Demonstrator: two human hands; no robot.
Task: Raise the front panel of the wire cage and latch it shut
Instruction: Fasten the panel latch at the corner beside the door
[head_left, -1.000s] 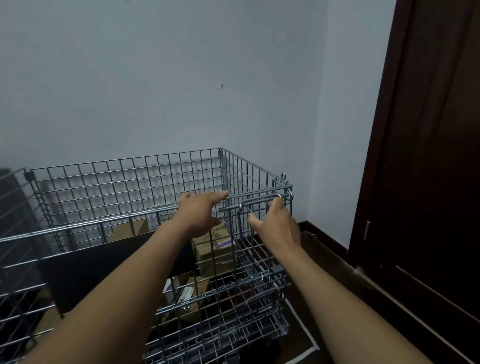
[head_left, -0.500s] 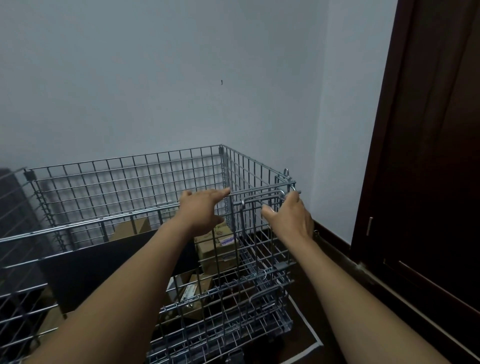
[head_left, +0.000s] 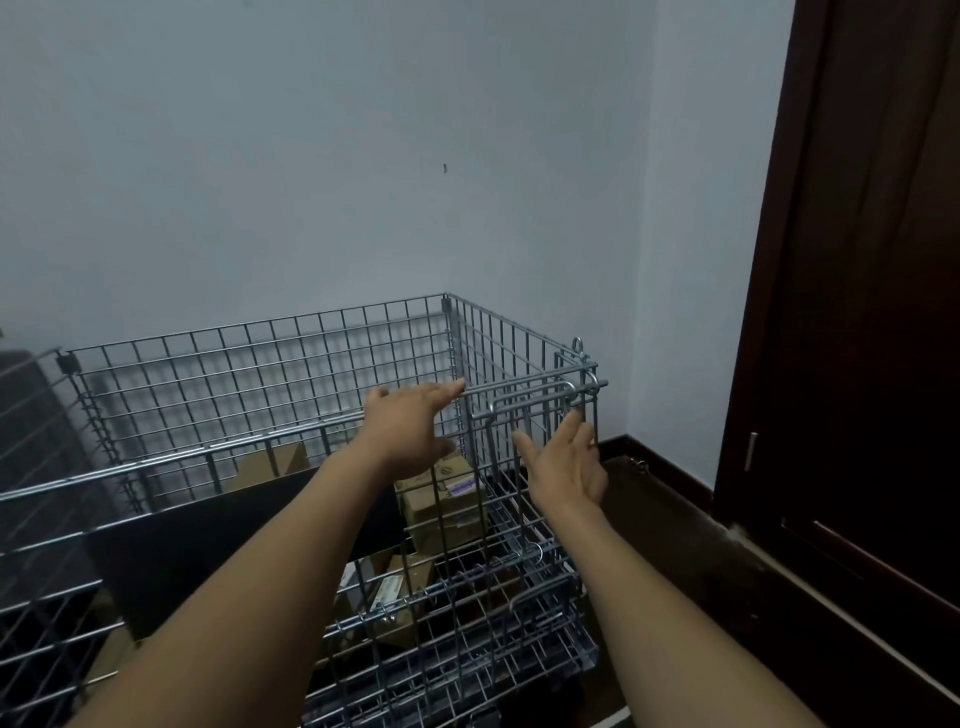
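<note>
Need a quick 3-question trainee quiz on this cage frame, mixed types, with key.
1. True or false: the right hand is clamped around the latch handle.
2. Multiple choice: the left hand rests on
A. the top rail of the front panel
B. a cardboard box
C. the dark door
3. Fill in: inside the wire cage, the visible items are mostly cardboard ____.

Key
1. False: the right hand is open, fingers spread, just below the handle.
2. A
3. boxes
</note>
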